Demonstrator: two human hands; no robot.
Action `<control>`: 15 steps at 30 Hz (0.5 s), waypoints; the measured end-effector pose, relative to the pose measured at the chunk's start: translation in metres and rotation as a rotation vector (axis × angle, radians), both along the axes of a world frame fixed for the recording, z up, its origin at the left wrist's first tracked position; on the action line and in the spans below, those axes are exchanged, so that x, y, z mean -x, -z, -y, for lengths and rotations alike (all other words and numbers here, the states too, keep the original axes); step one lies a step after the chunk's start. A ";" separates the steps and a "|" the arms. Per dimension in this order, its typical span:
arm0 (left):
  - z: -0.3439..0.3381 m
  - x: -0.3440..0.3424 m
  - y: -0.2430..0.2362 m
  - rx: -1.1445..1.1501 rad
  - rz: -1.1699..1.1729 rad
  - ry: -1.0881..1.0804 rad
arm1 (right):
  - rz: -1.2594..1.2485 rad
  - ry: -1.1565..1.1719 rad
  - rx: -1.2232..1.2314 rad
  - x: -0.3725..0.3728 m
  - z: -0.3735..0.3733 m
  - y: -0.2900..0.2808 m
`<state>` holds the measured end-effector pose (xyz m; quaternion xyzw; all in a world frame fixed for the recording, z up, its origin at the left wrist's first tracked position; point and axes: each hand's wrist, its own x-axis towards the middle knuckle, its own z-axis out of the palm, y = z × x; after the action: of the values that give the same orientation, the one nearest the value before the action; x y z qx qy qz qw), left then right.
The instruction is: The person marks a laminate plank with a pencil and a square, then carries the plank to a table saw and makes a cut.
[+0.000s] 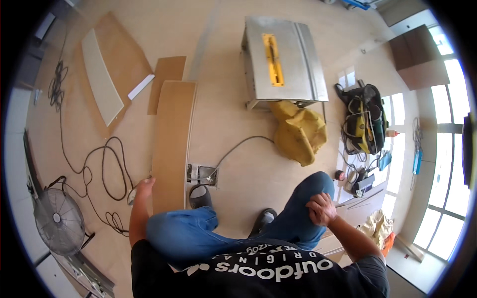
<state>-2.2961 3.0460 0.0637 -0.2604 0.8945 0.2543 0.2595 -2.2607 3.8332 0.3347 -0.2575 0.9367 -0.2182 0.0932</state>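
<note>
My left hand (143, 188) is down at the left edge of a long tan board (173, 134) lying on the floor. Its fingers are bent around something I cannot make out; a small pale, rounded object (131, 196) shows beside them. The board runs away from me beside my left shoe. Resting on my right knee, my right hand (322, 208) has its fingers curled in, with nothing seen in it. Between my feet and the board is a floor box opening (202, 175) with a grey cable running out of it.
A table saw (293, 59) stands ahead, with a yellow bag (300, 133) hanging below it. To the right are a tool bag (366, 119) and small power tools (361, 183). At left lie a fan (59, 221), looped cables (104, 149) and wooden sheets (119, 64).
</note>
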 end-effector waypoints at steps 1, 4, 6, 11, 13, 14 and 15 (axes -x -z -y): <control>-0.006 0.006 -0.011 0.082 0.049 -0.010 | -0.013 0.017 -0.022 -0.007 -0.010 0.002; -0.009 0.012 -0.066 0.156 -0.429 0.091 | 0.013 0.012 0.011 -0.007 -0.035 0.010; -0.028 0.003 -0.101 0.002 -0.399 -0.086 | 0.017 0.025 0.037 0.001 -0.039 0.016; -0.064 -0.020 -0.164 -0.379 -0.372 -0.260 | 0.002 0.074 0.120 0.003 -0.060 0.030; -0.081 -0.008 -0.196 -0.381 -0.380 -0.100 | 0.026 0.065 0.128 0.008 -0.065 0.037; -0.092 0.004 -0.217 -0.384 -0.331 -0.086 | 0.051 0.137 0.177 0.012 -0.065 0.042; -0.097 0.013 -0.229 -0.442 -0.344 -0.119 | 0.085 0.200 0.229 0.017 -0.064 0.050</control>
<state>-2.3088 3.1427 0.2931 -0.2028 0.8315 0.4982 0.1389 -2.2774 3.8973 0.2850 -0.1622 0.9219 -0.3424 0.0808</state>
